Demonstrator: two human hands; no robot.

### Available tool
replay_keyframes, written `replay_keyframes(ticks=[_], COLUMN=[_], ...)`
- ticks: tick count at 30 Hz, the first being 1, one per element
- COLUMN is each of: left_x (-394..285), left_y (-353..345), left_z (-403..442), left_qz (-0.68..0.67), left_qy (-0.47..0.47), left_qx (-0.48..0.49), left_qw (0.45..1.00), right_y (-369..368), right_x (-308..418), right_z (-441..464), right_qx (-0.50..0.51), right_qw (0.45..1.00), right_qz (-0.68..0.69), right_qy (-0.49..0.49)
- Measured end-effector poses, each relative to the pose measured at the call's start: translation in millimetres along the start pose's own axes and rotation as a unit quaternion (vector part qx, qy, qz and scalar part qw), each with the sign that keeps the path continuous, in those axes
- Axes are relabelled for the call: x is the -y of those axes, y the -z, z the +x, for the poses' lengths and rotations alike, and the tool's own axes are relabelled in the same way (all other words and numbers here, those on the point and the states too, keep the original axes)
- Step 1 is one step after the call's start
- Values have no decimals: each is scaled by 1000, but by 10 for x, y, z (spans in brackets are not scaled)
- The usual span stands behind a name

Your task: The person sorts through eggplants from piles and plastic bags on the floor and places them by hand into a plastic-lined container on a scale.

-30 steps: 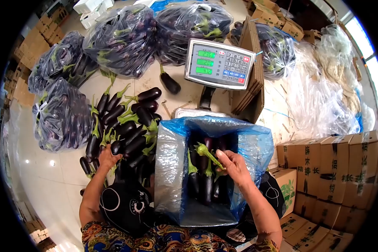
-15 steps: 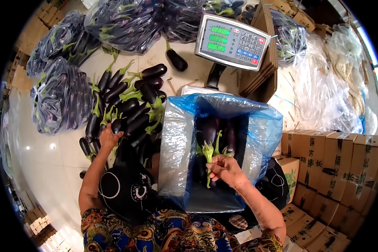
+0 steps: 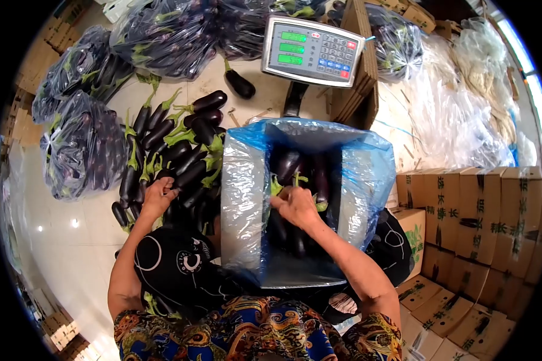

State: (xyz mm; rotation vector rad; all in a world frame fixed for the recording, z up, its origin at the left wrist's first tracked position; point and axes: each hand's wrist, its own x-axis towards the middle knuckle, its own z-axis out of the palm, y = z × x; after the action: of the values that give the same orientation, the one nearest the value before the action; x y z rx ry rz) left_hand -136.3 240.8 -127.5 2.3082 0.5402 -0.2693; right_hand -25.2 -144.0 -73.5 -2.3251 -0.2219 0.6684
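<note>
My right hand point(image 3: 299, 207) reaches down into a lined box point(image 3: 244, 210), fingers closed around the stem end of an eggplant. Dark purple eggplants point(image 3: 288, 162) lie inside, their green stems near my fingers; my hand hides part of them. To the left, my left hand point(image 3: 159, 197) is at the near side of a loose heap of eggplants point(image 3: 190, 174), its fingers curled around one whose body is mostly hidden. The box has a blue and clear plastic liner folded over its sides, and it stands in front of a digital scale point(image 3: 310, 51) with lit green readouts.
Plastic bags full of eggplants point(image 3: 81, 147) stand at the left and back. One eggplant point(image 3: 239, 83) lies apart on the tiled floor. Cardboard sheets point(image 3: 356, 66) stand beside the scale. Stacked cartons point(image 3: 448, 222) are on the right, with clear plastic sheeting point(image 3: 445, 114) behind.
My right hand has moved forward and down among the eggplants in the box with the stem it held. My left hand stays at the heap, its fingers more curled. The view has shifted slightly.
</note>
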Motion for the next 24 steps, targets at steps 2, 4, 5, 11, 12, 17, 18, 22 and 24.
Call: replay_keyframes(ticks=[2,4,5,11,12,17,18,22,24], left_x=[-183,-475,-613,-845,-837,-1178,-1209,-1381,-1522], left_y=[-63,-92,-97,-39,-52,-49,-67,-178,-266], left_z=[31,17,2,68,76,116,138,301,274], left_qz=[-30,-50,-35,-12,-6,-39,-42,65,-56], left_qy=[-22,-33,-73,-72,-76,-107,-113,-108,-100], left_qx=[48,98,102,137,134,168,178,177,181], left_qw=[998,993,991,988,988,979,977,976,977], right_y=[3,-3,15,73,75,-63,-102,-129,-188], right_x=[-36,14,8,-201,-170,101,76,157,131], right_z=[156,196,147,-23,3,19,16,43,110], right_qx=[11,14,14,-1,13,107,104,92,90], right_qw=[999,997,998,998,997,978,976,980,977], right_qz=[-29,-52,-49,-36,-70,-167,-184,-166,-153], right_qy=[-37,-48,-29,-43,-35,-56,-45,-66,-115])
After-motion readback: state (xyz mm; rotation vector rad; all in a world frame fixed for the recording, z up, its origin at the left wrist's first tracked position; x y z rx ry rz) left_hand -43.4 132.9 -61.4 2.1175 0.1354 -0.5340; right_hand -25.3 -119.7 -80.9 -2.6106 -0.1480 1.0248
